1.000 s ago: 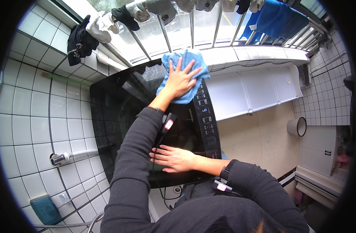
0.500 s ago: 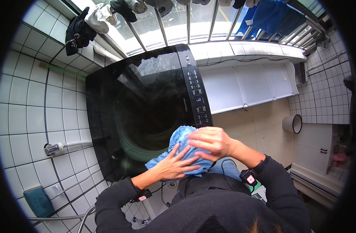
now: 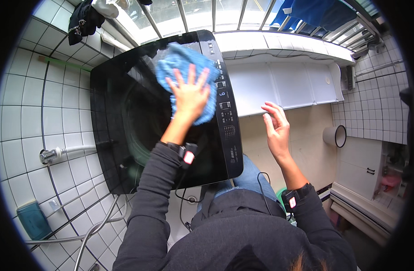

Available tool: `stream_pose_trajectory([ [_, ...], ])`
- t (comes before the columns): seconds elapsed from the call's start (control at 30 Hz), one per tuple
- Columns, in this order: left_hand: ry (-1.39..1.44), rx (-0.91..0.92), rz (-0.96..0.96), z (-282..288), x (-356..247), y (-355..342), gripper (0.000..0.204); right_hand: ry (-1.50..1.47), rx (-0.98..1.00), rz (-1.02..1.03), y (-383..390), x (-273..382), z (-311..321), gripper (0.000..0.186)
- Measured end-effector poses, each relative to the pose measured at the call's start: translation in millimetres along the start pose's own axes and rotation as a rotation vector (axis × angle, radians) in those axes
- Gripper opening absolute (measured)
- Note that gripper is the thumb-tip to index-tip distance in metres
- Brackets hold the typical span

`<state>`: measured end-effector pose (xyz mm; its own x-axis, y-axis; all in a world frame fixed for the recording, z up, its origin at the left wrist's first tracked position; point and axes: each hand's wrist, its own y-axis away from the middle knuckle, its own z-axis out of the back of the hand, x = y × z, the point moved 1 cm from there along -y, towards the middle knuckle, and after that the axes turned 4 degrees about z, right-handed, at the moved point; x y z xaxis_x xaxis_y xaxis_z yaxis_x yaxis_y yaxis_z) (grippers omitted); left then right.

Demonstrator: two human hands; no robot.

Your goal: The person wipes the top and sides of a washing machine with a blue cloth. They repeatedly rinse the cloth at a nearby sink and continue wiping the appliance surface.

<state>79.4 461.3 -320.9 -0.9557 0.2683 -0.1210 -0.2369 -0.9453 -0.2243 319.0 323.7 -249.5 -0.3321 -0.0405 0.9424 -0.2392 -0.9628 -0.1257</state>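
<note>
My left hand point(image 3: 189, 95) lies flat with fingers spread on a light blue cloth point(image 3: 179, 58). The cloth is opened out over the upper right of the black glossy lid of a top-loading washing machine point(image 3: 121, 113), its right edge reaching the control panel point(image 3: 223, 106), where a lit digit shows. My right hand point(image 3: 278, 131) is raised in the air right of the machine, fingers loosely bent and apart from the thumb, holding nothing.
A white trough-like basin point(image 3: 279, 86) runs along the wall beneath the barred window. Clothes hang on the bars, among them a blue cloth point(image 3: 322, 13). Right, a small bin point(image 3: 334, 135) stands by a white cabinet point(image 3: 356, 160). A tap with hose point(image 3: 49, 156) is on the tiled left wall.
Both hands were together on the bunched cloth at the machine's near edge. My left hand has taken it forward onto the lid, where it is spread out; my right hand has let go and moved right.
</note>
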Motion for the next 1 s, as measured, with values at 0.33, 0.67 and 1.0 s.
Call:
stream_pose_trajectory([
  [0.33,0.211,0.284,-0.325,85,-29,242,0.073,0.178,0.247,0.419,7,35,-55,0.027],
  [0.67,-0.267,-0.057,1.003,112,202,291,0.054,0.340,0.853,0.811,45,21,-170,0.048],
  [1.0,0.122,0.152,0.405,87,-17,266,0.061,0.388,0.775,0.780,45,17,-185,0.059],
])
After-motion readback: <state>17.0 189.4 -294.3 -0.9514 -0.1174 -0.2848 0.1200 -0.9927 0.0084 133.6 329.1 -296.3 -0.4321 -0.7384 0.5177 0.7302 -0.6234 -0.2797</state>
